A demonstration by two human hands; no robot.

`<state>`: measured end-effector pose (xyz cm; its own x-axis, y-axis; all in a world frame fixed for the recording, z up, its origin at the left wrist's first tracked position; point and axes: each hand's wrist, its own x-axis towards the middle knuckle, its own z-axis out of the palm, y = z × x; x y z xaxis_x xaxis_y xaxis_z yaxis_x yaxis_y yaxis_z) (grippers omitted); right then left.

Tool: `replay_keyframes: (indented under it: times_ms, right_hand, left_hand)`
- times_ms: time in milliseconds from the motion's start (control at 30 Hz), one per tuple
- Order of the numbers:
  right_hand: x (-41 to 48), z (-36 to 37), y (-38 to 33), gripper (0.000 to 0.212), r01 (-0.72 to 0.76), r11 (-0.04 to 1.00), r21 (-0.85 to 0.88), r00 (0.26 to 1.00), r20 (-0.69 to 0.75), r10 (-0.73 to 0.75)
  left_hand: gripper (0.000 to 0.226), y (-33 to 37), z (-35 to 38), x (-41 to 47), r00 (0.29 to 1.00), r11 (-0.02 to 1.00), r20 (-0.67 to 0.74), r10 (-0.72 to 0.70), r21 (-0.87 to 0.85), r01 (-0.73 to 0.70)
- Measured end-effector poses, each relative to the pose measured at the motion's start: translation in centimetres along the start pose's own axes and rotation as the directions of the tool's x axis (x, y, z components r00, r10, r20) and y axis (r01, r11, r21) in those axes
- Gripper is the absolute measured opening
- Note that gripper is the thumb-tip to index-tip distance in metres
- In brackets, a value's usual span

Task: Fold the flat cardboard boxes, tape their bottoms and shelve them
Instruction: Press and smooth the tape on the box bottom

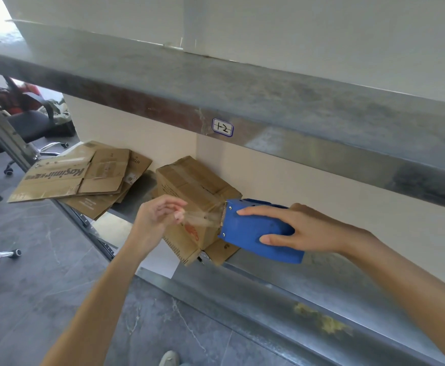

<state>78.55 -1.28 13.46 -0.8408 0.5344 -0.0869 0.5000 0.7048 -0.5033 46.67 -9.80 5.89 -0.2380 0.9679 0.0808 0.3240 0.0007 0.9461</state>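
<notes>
A folded brown cardboard box (pixel 192 186) lies tilted on the metal shelf (pixel 282 283), its taped side facing up. My right hand (pixel 295 225) grips a blue tape dispenser (pixel 253 233) just right of the box, toothed edge toward it. My left hand (pixel 158 215) pinches the free end of the clear tape (pixel 202 216), which stretches from the dispenser across the front of the box. Several flat cardboard boxes (pixel 73 175) lie stacked on the shelf's left end, overhanging its edge.
An upper metal shelf (pixel 268 101) with a label reading 1-2 (pixel 223 127) overhangs the work area. Office chairs (pixel 28 125) stand at the left on the grey tiled floor (pixel 44 286). A white sheet (pixel 160 262) lies under the box. A shoe tip (pixel 169 359) shows below.
</notes>
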Motion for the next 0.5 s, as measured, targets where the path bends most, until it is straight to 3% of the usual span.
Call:
replay_keyframes:
  times_ms: [267, 500]
  right_hand:
    - [0.2, -0.3, 0.9, 0.054, -0.046, 0.990, -0.133, 0.998, 0.025, 0.050]
    - [0.3, -0.3, 1.0, 0.054, -0.055, 0.992, -0.118, 0.998, 0.020, 0.058]
  left_hand:
    - [0.026, 0.0, 3.0, -0.6, 0.999, 1.000, -0.042, 0.004, -0.030, -0.006]
    - [0.034, -0.4, 4.0, 0.2, 0.991, 1.000, -0.131, 0.006, -0.025, -0.009]
